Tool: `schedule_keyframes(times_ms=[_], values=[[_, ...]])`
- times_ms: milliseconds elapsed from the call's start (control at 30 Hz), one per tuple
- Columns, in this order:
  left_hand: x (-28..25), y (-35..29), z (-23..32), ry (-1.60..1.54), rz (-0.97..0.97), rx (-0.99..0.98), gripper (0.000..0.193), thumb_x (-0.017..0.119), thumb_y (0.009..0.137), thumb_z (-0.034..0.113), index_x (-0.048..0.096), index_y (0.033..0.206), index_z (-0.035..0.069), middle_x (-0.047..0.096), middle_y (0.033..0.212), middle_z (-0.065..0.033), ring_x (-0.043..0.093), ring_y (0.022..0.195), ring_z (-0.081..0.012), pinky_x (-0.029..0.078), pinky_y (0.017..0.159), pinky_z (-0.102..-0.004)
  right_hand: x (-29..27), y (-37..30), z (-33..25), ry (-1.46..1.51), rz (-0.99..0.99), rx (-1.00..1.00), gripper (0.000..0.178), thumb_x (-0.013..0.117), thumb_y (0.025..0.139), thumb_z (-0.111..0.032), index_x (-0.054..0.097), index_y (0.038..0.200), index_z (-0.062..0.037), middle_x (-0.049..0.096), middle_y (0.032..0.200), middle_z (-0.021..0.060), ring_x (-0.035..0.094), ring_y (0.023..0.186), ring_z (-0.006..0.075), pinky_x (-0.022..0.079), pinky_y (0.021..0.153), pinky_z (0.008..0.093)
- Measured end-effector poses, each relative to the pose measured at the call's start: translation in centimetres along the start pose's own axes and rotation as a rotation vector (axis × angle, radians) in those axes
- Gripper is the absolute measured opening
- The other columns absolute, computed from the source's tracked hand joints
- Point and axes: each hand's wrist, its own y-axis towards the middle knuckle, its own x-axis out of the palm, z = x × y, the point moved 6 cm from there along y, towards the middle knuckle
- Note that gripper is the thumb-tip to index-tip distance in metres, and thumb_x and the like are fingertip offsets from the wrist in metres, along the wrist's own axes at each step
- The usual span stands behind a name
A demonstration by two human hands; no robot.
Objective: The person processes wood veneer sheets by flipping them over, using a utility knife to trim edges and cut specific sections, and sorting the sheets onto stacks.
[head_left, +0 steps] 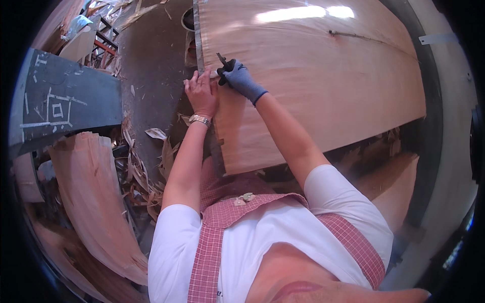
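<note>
A large sheet of pale wood veneer (323,86) lies in front of me, slightly wavy, with a knot and a long crack at its far right. At its left edge rests my left hand (203,93), bare with a watch on the wrist, its fingers laid out over the edge strip. My right hand (241,80) wears a grey-blue glove with dark fingertips. It is closed round a dark slim tool (221,59), knife-like in shape, whose tip points up and left. Between the two hands a small whitish bit (213,74) shows, too small to name.
Left stands a dark box-like surface (76,96) with white markings. Curved veneer pieces (96,187) lean below it, and wood scraps (139,187) litter the floor. More veneer (391,187) lies at right, by a pale beam (449,116).
</note>
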Motion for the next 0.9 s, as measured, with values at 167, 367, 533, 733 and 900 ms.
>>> schedule_keyframes(times_ms=[167, 367, 533, 733, 900], values=[[0.3, 0.2, -0.4, 0.006, -0.023, 0.015, 0.042, 0.053, 0.092, 0.028, 0.054, 0.133, 0.019, 0.056, 0.131, 0.0009, 0.046, 0.125, -0.0268, 0.023, 0.11, -0.0535, 0.0, -0.8, -1.9, -0.443, 0.123, 0.041, 0.049, 0.072, 0.077, -0.041, 0.056, 0.102, -0.001, 0.068, 0.095, 0.0214, 0.065, 0.091, 0.0379, 0.051, 0.08, 0.044], [-1.8, 1.6, -1.8, -0.065, -0.289, 0.13, 0.051, 0.057, 0.089, 0.032, 0.051, 0.137, 0.019, 0.051, 0.137, 0.001, 0.046, 0.118, -0.0241, 0.028, 0.104, -0.0498, -4.3, -5.2, -5.4, -0.643, 0.313, 0.23, 0.059, 0.075, 0.073, -0.048, 0.055, 0.105, -0.0024, 0.067, 0.099, 0.0218, 0.064, 0.096, 0.0365, 0.051, 0.08, 0.0436], [-2.2, 4.3, -2.5, -0.118, -0.573, 0.451, 0.054, 0.058, 0.087, 0.038, 0.051, 0.136, 0.017, 0.052, 0.131, -0.0061, 0.047, 0.109, -0.0262, 0.034, 0.089, -0.0449, -3.1, -7.5, -2.4, -0.438, 0.437, 0.396, 0.063, 0.082, 0.066, -0.05, 0.058, 0.102, -0.0039, 0.067, 0.094, 0.0153, 0.065, 0.089, 0.0314, 0.051, 0.079, 0.0406], [1.6, 11.2, -0.4, -0.182, -0.883, 0.665, 0.061, 0.06, 0.085, 0.038, 0.046, 0.14, 0.015, 0.047, 0.139, -0.0082, 0.047, 0.115, -0.028, 0.036, 0.093, -0.0443, -9.4, -6.8, 1.2, -0.001, 0.603, 0.351, 0.043, 0.073, 0.082, -0.045, 0.061, 0.096, -0.0061, 0.064, 0.074, 0.0059, 0.06, 0.063, 0.0147, 0.048, 0.058, 0.0308], [10.4, 24.1, 1.8, -0.235, -0.619, 0.84, 0.067, 0.059, 0.088, 0.039, 0.035, 0.147, 0.018, 0.029, 0.154, -0.0121, 0.024, 0.142, -0.0328, 0.016, 0.116, -0.0522, -26.9, 1.3, 4.2, -0.432, 1.085, 0.393, 0.042, 0.06, 0.088, -0.048, 0.06, 0.096, -0.0065, 0.068, 0.088, 0.017, 0.065, 0.085, 0.0374, 0.05, 0.073, 0.0464]])
